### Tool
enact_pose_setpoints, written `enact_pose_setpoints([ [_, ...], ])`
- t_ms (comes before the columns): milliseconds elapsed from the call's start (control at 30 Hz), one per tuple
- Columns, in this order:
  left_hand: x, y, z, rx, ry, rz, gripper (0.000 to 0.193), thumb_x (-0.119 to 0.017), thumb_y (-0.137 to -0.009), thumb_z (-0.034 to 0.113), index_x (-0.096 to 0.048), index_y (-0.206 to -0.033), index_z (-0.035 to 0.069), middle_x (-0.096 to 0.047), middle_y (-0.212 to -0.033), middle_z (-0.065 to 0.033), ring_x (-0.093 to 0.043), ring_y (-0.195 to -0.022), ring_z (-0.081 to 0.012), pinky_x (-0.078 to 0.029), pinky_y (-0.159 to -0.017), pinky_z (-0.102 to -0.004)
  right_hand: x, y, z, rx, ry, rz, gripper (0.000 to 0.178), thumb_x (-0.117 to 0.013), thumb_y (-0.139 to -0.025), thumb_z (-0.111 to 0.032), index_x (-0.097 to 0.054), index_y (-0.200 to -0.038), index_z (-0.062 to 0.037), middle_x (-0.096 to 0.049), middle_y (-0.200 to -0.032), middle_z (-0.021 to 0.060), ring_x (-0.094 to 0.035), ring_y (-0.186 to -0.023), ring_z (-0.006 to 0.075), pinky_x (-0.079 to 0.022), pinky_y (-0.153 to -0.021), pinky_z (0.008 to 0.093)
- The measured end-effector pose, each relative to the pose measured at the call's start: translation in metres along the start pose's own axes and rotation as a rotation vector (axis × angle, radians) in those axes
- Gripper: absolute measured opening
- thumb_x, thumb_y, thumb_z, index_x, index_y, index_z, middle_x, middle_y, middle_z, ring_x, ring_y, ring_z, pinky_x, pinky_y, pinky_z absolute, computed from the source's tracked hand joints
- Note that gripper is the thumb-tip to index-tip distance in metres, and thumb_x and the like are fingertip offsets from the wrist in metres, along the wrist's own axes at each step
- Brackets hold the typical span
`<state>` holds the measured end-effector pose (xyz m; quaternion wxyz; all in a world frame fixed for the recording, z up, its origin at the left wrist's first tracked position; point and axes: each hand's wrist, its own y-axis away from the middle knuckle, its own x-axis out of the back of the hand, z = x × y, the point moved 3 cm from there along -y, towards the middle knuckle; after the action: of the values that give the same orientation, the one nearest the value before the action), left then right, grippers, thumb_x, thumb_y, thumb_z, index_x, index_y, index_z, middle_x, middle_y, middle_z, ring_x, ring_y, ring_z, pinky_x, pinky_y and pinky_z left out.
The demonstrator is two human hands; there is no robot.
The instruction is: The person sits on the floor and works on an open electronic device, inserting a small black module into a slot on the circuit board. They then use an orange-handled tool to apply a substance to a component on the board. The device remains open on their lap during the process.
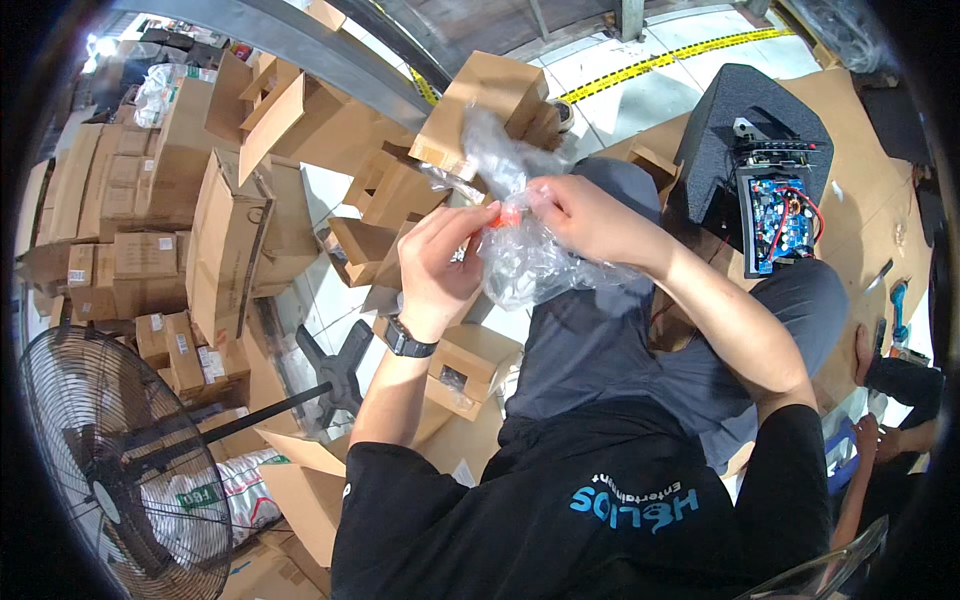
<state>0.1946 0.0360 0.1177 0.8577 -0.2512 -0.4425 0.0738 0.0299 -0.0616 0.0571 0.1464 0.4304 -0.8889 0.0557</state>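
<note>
A clear crumpled plastic bag (525,270) hangs in front of me above my knee, bunched in the middle, its upper part (492,145) flaring away from me. My left hand (440,255), with a dark watch on the wrist, has thumb and fingers together at a small orange piece (508,216) by the gathered part. I cannot tell whether that piece is a tie, tape or something inside the bag. From the other side my right hand (580,215) pinches the plastic, fingers curled. What lies under its fingertips is hidden.
A black wedge-shaped cabinet (745,115) with a blue circuit board (785,220) and red wires lies right of my knee on cardboard (865,190). Open cartons (480,105) stand ahead; stacked boxes (145,255) and a pedestal fan (115,480) are left. Another person's arm (860,480) shows lower right.
</note>
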Motion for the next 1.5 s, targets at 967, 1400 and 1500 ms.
enact_pose_setpoints([
  [967, 0.070, 0.018, -0.024, -0.130, 0.131, 0.520, 0.021, -0.073, -0.087, -0.007, -0.067, -0.107, -0.002, -0.072, -0.105, -0.0177, -0.070, -0.101, -0.0285, -0.055, -0.091, -0.0401, -0.067, -0.048, 0.071, -0.211, -0.281, 0.599, 0.027, -0.062, -0.099, -0.021, -0.068, -0.089, 0.0035, -0.069, -0.074, 0.0149, -0.068, -0.070, 0.0224, -0.051, -0.066, 0.0351],
  [1400, 0.040, 0.026, -0.042, 0.032, 0.351, 0.529, 0.025, -0.072, -0.086, -0.011, -0.065, -0.108, 0.000, -0.073, -0.104, -0.0212, -0.071, -0.101, -0.0291, -0.056, -0.090, -0.0385, -0.157, -0.031, 0.061, -0.087, 0.397, -0.404, 0.025, -0.061, -0.095, -0.024, -0.070, -0.102, -0.0024, -0.071, -0.105, 0.0167, -0.064, -0.109, 0.0374, -0.049, -0.097, 0.0480],
  [1500, 0.025, 0.025, -0.043, 0.083, 0.448, 0.469, 0.025, -0.072, -0.087, -0.010, -0.064, -0.109, 0.000, -0.073, -0.107, -0.0209, -0.071, -0.102, -0.0288, -0.056, -0.091, -0.0381, -0.133, -0.019, 0.036, 0.018, 0.174, -0.119, 0.022, -0.066, -0.093, -0.020, -0.074, -0.097, -0.0008, -0.075, -0.097, 0.0159, -0.071, -0.096, 0.0348, -0.054, -0.089, 0.0437],
])
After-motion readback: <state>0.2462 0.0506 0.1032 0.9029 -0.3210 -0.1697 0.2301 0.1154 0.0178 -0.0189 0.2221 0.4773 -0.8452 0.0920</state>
